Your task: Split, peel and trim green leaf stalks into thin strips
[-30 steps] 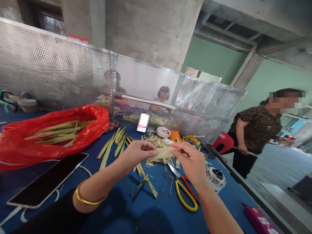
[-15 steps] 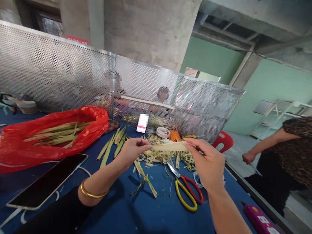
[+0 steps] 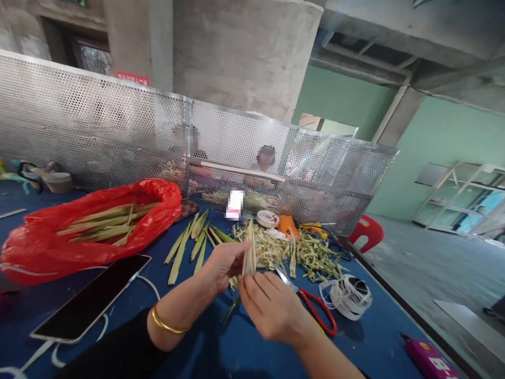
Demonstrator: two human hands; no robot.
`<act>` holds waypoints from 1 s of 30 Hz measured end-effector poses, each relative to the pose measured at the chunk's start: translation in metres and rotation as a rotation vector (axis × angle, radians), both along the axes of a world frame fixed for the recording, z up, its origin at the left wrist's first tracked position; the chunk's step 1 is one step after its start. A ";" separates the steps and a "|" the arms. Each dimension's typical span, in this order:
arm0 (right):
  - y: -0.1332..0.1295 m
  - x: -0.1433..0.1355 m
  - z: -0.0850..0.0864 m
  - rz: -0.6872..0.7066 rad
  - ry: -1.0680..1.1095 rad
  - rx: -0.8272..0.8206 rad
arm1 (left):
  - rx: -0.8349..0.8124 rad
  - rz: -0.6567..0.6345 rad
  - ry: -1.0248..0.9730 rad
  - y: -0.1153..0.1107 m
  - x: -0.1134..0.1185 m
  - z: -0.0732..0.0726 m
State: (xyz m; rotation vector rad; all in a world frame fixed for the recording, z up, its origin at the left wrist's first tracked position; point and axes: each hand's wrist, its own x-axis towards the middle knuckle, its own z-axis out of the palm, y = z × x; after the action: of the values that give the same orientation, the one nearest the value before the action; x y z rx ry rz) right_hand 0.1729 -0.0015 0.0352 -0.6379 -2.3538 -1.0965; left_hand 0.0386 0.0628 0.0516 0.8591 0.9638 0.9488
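Observation:
A pale, flat leaf strip (image 3: 250, 247) stands nearly upright between my hands, above the blue table. My left hand (image 3: 223, 263), with a gold bangle at its wrist, pinches the strip along its left side. Closed on the lower end is my right hand (image 3: 270, 308), its fingers folded over. Beneath my hands a small tied green leaf piece (image 3: 232, 310) is mostly covered. Scissors (image 3: 319, 310) with red and yellow handles lie just right of my right hand, partly behind it. Behind the strip spreads a heap of shredded leaf (image 3: 315, 258).
At left, a red plastic bag (image 3: 94, 252) holds long leaves, with a tablet (image 3: 94, 300) and white cable before it. Loose leaves (image 3: 181, 252), tape (image 3: 267, 218), a white strand coil (image 3: 351, 297) and a purple box (image 3: 428, 358) lie about. A perforated metal screen (image 3: 236, 137) stands behind.
My hands have come together and lower, turning the strip from level to upright. My right hand moved left, uncovering the white coil. The person at the right has gone from view.

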 end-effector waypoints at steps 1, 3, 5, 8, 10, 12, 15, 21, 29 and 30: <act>0.000 -0.004 -0.004 0.000 -0.020 -0.014 | -0.004 0.018 0.002 0.002 -0.001 0.000; -0.001 -0.009 -0.008 -0.013 -0.016 -0.057 | 0.017 0.044 0.000 0.005 -0.003 0.000; -0.002 -0.008 -0.007 -0.016 0.027 -0.127 | 0.043 0.051 0.005 0.005 -0.003 0.000; -0.005 0.003 -0.005 -0.078 0.138 -0.254 | 0.079 0.061 0.025 0.006 -0.002 0.000; -0.008 0.021 -0.008 -0.299 0.267 -0.337 | 0.090 0.062 0.045 0.007 -0.003 0.000; -0.013 0.045 -0.016 -0.695 0.355 -0.470 | 0.095 0.054 0.072 0.008 -0.003 -0.001; -0.025 0.080 -0.036 -1.063 0.281 -0.810 | 0.122 0.042 0.116 0.010 -0.004 -0.006; -0.034 0.108 -0.062 -0.923 0.326 -0.868 | 0.224 0.162 0.052 0.017 -0.009 0.000; -0.020 0.121 -0.062 -0.945 0.460 -1.047 | 0.684 1.015 -0.200 0.019 -0.111 0.091; -0.020 0.122 -0.063 -0.957 0.478 -1.034 | 0.722 1.010 -0.179 0.019 -0.118 0.095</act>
State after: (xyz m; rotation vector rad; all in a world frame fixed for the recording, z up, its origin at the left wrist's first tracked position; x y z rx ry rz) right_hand 0.2944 -0.0215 -0.0277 -2.2202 -2.0006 0.1773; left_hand -0.0793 0.0816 0.1466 0.8288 0.8896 2.2962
